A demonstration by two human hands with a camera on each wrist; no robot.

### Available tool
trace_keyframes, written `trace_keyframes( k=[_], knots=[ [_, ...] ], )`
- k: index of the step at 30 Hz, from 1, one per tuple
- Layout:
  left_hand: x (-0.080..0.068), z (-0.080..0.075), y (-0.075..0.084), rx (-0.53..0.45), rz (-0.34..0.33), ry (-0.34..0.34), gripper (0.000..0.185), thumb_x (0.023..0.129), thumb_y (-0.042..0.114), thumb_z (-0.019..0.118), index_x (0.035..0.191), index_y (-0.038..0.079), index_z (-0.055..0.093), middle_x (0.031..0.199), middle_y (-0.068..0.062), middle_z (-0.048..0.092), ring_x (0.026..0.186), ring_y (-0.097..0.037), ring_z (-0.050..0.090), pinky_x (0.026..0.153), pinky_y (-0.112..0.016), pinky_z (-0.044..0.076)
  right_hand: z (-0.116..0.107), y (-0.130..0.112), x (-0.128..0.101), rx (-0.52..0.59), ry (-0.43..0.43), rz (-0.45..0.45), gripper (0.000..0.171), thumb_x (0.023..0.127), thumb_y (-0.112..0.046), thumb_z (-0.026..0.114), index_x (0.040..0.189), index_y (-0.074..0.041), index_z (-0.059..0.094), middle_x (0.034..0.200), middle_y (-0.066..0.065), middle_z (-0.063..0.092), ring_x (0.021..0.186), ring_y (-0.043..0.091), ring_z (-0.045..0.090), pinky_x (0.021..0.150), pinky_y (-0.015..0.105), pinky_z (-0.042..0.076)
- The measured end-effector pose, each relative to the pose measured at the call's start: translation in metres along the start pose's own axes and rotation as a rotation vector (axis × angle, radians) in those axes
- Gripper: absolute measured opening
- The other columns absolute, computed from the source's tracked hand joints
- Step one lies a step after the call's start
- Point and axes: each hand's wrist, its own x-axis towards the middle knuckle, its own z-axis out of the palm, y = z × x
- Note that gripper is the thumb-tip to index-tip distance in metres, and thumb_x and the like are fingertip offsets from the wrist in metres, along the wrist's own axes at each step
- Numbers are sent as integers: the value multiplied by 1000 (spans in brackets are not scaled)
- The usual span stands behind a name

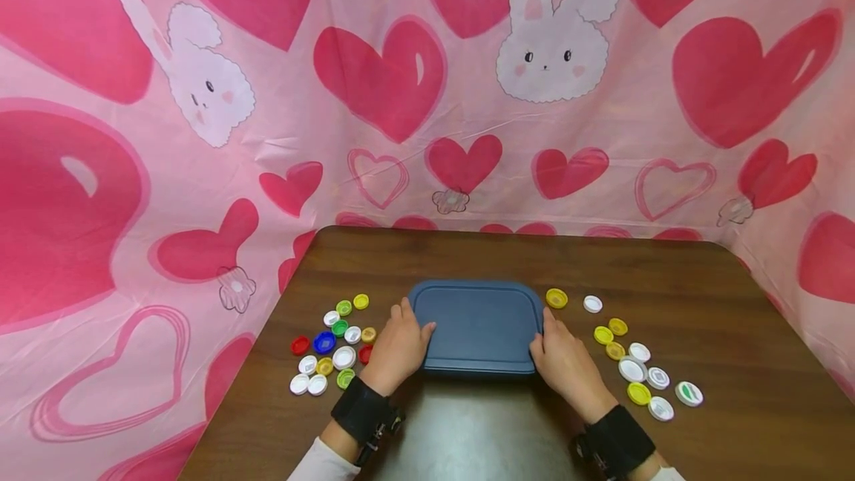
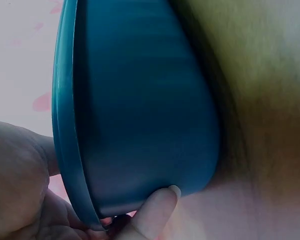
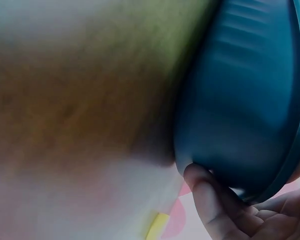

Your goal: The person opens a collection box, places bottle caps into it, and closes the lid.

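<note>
Container: blue lidded box [image 1: 477, 325] sits on the brown table [image 1: 701, 295], dead centre between both hands, lid on.
Left grip: left hand [image 1: 398, 347] wraps the box's left end, thumb on top of the lid edge, a fingertip [image 2: 157, 207] tucked against the side wall under the rim.
Right grip: right hand [image 1: 564, 362] does the same on the right end, fingers [image 3: 205, 192] curled onto the lower wall.
Lifted or not: can't really tell; the wrist views are blurry under the box, so it might be just off the table or still resting on it.
Outside the left grip: a bunch of bottle caps [image 1: 334, 347], mixed colours, all loose on the table.
Outside the right grip: more caps [image 1: 634, 362] scattered the same way.
Progress: looks like early days to me; box is closed and gripped, every cap I can see is still out on the table, none in or on the box.
</note>
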Motion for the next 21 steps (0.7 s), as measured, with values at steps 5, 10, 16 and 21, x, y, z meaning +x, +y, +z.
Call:
trace_keyframes(
  k=[5,10,16,21],
  knots=[
    [-11,-2,2,4,-24,-25,79,97,38,65,148,-14,35,130,-31,51,106,-36,64,95,-49,55,1,0,-11,4,31,12,59,98,-14,52,143,20,37,135,38,54,113,50,61,94,60,50],
    [-22,-2,3,-2,-30,-30,79,97,39,66,148,-13,36,129,-30,52,109,-37,63,95,-50,54,0,-2,-21,15,29,63,59,98,-16,52,143,20,39,138,37,52,119,51,57,97,61,49],
    [-32,-1,4,-27,-39,-23,79,96,38,68,147,-13,37,127,-29,53,104,-35,64,92,-50,56,1,0,-31,18,62,66,56,96,-15,51,140,19,43,135,37,54,117,53,58,96,64,47],
    [-38,1,7,-33,-51,-24,80,95,39,69,147,-12,38,126,-28,53,100,-32,64,91,-49,56,1,1,-38,12,59,67,56,96,-15,53,139,19,44,132,36,56,113,52,60,94,64,49]
  ],
)
